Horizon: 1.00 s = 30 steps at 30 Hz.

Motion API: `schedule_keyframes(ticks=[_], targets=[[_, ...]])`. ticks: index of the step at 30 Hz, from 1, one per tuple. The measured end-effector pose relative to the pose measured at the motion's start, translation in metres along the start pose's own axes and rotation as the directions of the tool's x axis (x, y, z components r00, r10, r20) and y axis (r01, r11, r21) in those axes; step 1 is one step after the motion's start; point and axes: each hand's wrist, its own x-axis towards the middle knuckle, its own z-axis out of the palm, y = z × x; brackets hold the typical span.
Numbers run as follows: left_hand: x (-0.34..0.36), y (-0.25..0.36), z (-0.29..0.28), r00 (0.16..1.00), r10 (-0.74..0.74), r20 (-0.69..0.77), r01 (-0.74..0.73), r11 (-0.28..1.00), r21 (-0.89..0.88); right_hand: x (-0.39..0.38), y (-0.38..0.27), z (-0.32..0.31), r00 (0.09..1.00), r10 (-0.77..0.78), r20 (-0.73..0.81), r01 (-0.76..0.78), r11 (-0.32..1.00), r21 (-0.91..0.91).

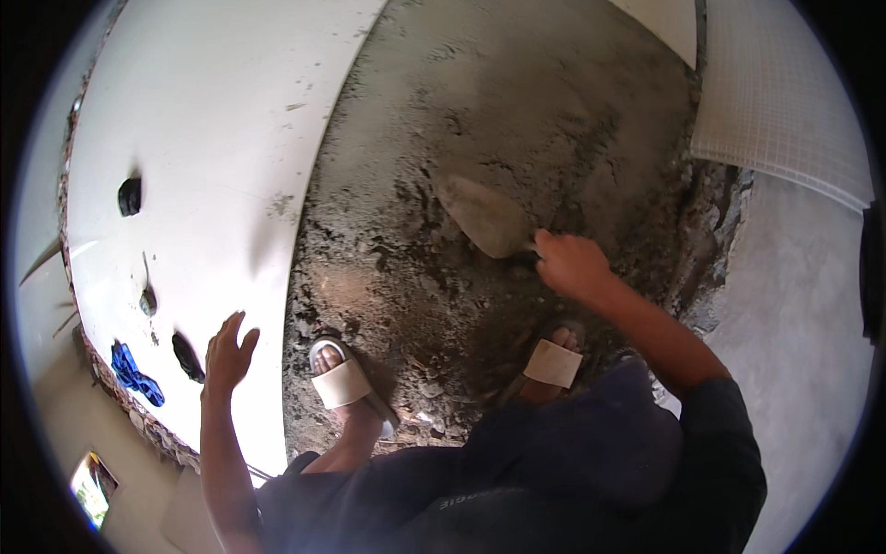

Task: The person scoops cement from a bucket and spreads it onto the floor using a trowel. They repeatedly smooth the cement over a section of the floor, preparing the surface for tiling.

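My right hand (570, 265) is closed around the handle of a trowel (484, 217), its mortar-smeared blade lying flat on the wet grey mortar bed (480, 111). My left hand (228, 351) is held open, fingers spread, just over the edge of a large white tile (212, 120) laid to the left of the mortar. My feet in pale sandals (343, 380) stand on the rough mortar at its near edge.
A blue cloth (134, 374) and dark lumps of mortar (130, 196) lie on the white tile near a rough brick edge. A white gridded sheet (784, 92) lies at the upper right above bare grey concrete (803, 305). Another white tile corner (664, 23) shows at the top.
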Motion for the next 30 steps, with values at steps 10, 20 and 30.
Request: schedule_keyframes(ticks=[10,20,30], targets=[[0.065,0.008,-0.024,0.987,0.134,-0.084,-0.136,0.990,-0.020,0.002,-0.062,-0.045,0.970,0.140,-0.197,-0.160,0.983,-0.088],[0.098,-0.032,-0.012,0.985,0.106,-0.138,-0.127,0.979,-0.158,-0.008,-0.075,-0.022,0.925,0.128,-0.358,-0.178,0.978,-0.111],[0.133,-0.042,-0.005,0.950,0.231,-0.212,-0.270,0.946,-0.180,-0.012,-0.022,-0.008,0.935,0.293,-0.199,-0.298,0.954,0.003]])
